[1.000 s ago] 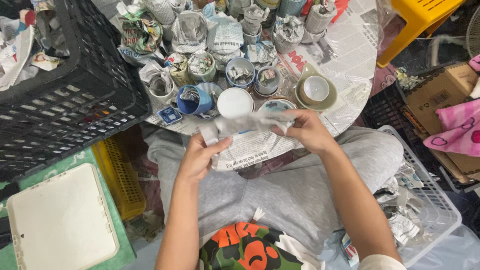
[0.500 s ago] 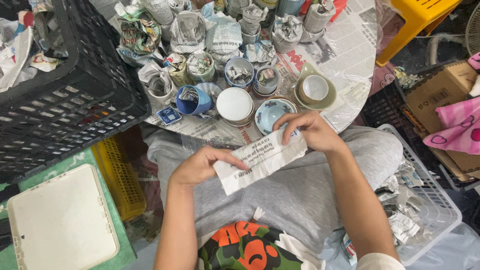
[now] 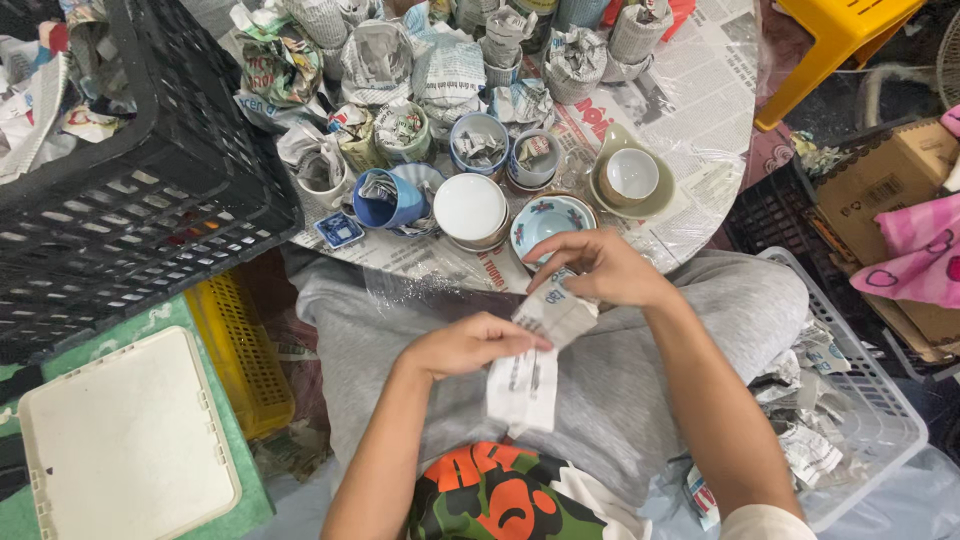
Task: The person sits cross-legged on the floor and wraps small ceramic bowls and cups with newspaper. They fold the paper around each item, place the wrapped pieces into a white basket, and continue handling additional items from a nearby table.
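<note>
Over my lap in grey trousers, both hands hold one strip of newspaper (image 3: 528, 375). My left hand (image 3: 462, 345) pinches its middle, and the lower end hangs down. My right hand (image 3: 598, 268) grips the crumpled upper end just in front of a blue patterned bowl (image 3: 548, 218) on the round table (image 3: 700, 100). Beside that bowl stand an upturned white bowl (image 3: 470, 208) and a blue cup (image 3: 385, 198) stuffed with paper.
Several cups and bowls stuffed or wrapped in newspaper crowd the table's far side. A white cup sits on a green saucer (image 3: 632, 180). A black crate (image 3: 120, 190) is at left, a yellow basket (image 3: 240, 350) below it, a white basket (image 3: 860, 400) with paper scraps at right, a yellow stool (image 3: 830, 45) behind.
The paper strip, held flat and wide between my hands before, is now folded and gathered; my hands have come closer together, and its lower end hangs over my lap.
</note>
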